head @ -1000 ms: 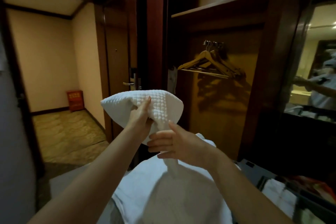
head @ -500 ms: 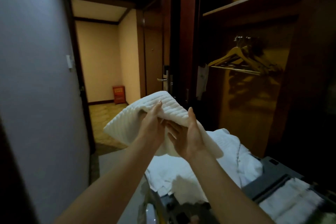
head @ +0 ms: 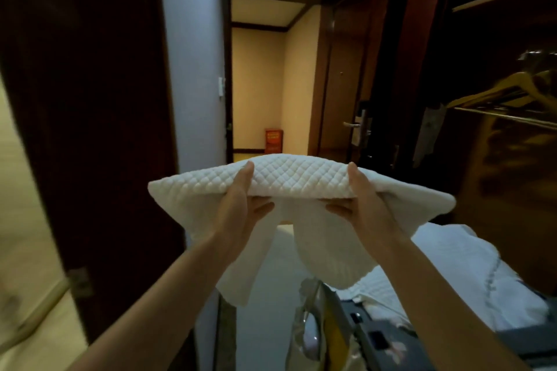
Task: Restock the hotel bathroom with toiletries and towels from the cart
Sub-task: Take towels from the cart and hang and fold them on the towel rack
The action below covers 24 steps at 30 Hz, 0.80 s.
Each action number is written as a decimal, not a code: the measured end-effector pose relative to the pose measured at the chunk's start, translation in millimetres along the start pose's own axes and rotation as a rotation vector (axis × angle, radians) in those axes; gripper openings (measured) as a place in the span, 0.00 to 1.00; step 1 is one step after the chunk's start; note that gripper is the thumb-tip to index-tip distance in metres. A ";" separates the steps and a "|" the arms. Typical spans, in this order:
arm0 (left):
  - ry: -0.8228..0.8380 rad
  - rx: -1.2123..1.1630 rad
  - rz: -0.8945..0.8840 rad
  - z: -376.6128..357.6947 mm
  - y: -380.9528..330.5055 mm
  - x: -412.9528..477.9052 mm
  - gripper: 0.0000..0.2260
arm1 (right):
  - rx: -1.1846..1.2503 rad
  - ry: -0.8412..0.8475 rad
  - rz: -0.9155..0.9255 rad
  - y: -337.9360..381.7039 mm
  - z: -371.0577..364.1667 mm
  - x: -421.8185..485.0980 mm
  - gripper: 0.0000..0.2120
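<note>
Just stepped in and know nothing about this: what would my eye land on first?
The white towel, held up at centre, the left hand and right hand gripping its near edge, thumbs on top. Beyond it a lit corridor ends at a small red box on the floor; wooden hangers hang in the dark wardrobe at right.

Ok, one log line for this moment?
phase: towel held | left hand: grips near edge | right hand: grips near edge | towel: folded, ends drooping | cart: lower right
</note>
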<state>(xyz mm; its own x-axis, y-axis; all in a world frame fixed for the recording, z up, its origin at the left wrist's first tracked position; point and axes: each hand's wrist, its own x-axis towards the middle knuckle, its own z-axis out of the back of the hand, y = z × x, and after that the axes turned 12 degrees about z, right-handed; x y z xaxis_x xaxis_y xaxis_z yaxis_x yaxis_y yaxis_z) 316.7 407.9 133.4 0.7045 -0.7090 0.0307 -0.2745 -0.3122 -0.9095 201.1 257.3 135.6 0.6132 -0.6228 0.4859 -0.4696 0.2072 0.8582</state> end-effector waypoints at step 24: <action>-0.493 0.442 -0.293 280.3 -180.9 -111.2 0.09 | 0.263 0.435 -0.173 -39.8 -343.8 -28.4 0.18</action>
<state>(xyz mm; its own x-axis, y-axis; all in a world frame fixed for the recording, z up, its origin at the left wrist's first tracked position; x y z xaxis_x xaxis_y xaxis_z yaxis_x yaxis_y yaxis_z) 471.5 720.4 178.4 0.9506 -0.2349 0.2031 0.1876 -0.0866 -0.9784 420.7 526.2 144.6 0.8763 -0.2490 0.4125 -0.4471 -0.1012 0.8887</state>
